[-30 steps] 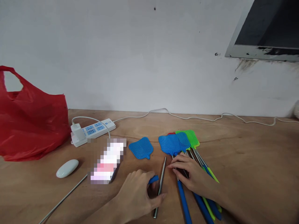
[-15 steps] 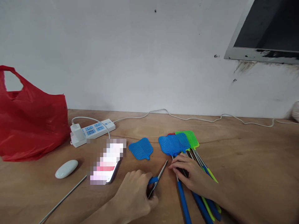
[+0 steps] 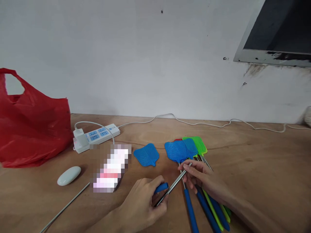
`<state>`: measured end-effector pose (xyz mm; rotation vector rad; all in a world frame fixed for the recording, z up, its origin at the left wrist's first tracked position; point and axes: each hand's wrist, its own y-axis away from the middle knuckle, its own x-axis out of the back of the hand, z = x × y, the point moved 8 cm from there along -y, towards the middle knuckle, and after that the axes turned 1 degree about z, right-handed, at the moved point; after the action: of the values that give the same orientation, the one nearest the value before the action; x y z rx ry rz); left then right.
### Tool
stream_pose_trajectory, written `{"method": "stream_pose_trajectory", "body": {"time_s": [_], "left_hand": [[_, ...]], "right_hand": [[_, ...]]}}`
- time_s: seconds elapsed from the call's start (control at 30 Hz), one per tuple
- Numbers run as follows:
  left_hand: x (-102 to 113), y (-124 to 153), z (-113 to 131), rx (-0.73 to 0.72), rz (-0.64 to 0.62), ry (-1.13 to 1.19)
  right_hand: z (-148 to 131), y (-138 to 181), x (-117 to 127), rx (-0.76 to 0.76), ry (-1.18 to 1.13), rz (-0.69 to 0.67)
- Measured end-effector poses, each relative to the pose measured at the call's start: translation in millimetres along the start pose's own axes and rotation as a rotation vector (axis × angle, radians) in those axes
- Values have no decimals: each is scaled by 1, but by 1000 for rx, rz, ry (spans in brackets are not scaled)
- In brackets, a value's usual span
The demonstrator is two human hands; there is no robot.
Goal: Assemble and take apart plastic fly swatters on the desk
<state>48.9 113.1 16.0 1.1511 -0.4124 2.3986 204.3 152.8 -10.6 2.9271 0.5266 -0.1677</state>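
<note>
A loose blue mesh plastic fly-swatter head (image 3: 146,155) is lying flat on a brown wooden table (image 3: 255,168). On the wearer's side of this loose head, the left hand (image 3: 143,202) is curling around a short blue tubular piece (image 3: 161,187) and gripping the near part of a slim silver metal rod (image 3: 175,183), which is slanting away to the right. To the right of the loose head and nearer the wearer, the right hand (image 3: 204,178) is pinching the rod's far end between thumb and fingers.

Just right of the loose head, a fanned pile of fly swatters (image 3: 178,150) is lying: overlapping blue mesh heads, with a bright green one and a sliver of red showing behind. Blue and yellow-green handles (image 3: 191,210) are pointing toward the wearer, and the right hand is covering part of the metal shafts. Left of the loose head, a phone (image 3: 111,168) is glowing; beyond it a white power strip with pale blue sockets (image 3: 104,133) is resting. Farther left of the loose head, a glossy white oval object (image 3: 69,175) is lying and a red plastic carrier bag (image 3: 36,129) is standing. Behind the loose head, a thin white cable (image 3: 170,114) is winding along the wall.

Pixelation is hiding any writing on the phone; markings on the power strip are showing too small to read.
</note>
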Motion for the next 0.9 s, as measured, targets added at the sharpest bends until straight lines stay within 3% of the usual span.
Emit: {"method": "stream_pose_trajectory", "body": {"time_s": [0.1, 0.23, 0.3, 0.43, 0.67, 0.9], "left_hand": [[-1, 1, -2, 13, -11, 19], [2, 0, -11, 81, 7, -2], [2, -1, -13, 84, 4, 7], [2, -2, -11, 65, -4, 40], [3, -1, -11, 67, 6, 7], [-2, 1, -25, 189, -3, -94]], "right_hand": [[-2, -1, 8, 16, -164, 104], [-10, 3, 43, 146, -297, 400], [-15, 6, 56, 214, -326, 479], [-19, 8, 60, 258, -338, 500], [-17, 8, 44, 179, -270, 458], [-23, 13, 41, 263, -180, 416]]}}
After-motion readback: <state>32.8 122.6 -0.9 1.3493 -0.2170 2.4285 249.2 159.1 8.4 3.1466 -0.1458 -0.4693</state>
